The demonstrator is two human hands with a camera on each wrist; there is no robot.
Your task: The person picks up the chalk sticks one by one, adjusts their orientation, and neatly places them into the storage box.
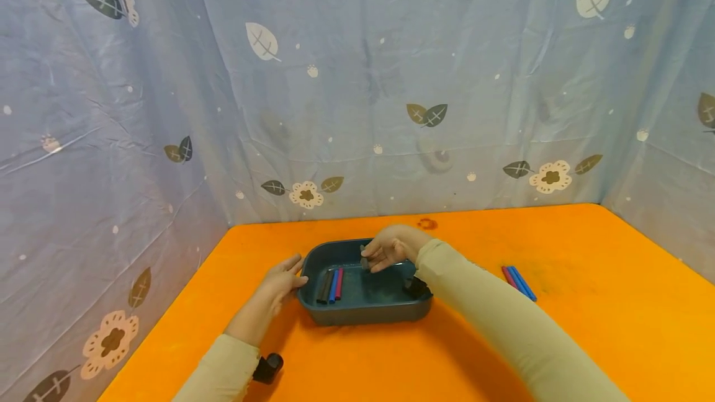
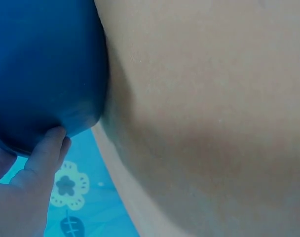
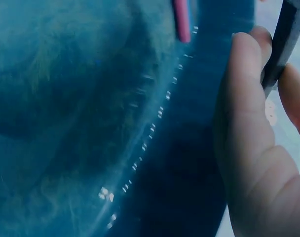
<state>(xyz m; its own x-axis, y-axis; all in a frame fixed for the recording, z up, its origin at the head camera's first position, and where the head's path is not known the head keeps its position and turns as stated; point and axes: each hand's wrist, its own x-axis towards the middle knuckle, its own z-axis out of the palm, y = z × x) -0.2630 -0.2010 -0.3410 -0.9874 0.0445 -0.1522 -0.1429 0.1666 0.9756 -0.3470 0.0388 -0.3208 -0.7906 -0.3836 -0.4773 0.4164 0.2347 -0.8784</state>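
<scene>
A dark teal plastic basin point(image 1: 368, 314) stands on the orange table. My left hand point(image 1: 276, 287) holds its left end, thumb at the rim and fingers against the outer wall; the left wrist view shows those fingers point(image 2: 50, 148) on the basin's side. Above the far part of the basin, my right hand point(image 1: 386, 250) pinches a short black stick point(image 3: 284, 42) between thumb and fingers. Inside at the left lie a black stick point(image 1: 324, 287), a blue stick point(image 1: 334, 287) and a magenta stick point(image 1: 339, 284), side by side.
Right of the basin, blue sticks point(image 1: 522, 284) and a red stick point(image 1: 509, 276) lie together on the orange table point(image 1: 603, 303). A patterned curtain point(image 1: 346, 92) hangs behind and at both sides. Black wrist cameras sit below both wrists.
</scene>
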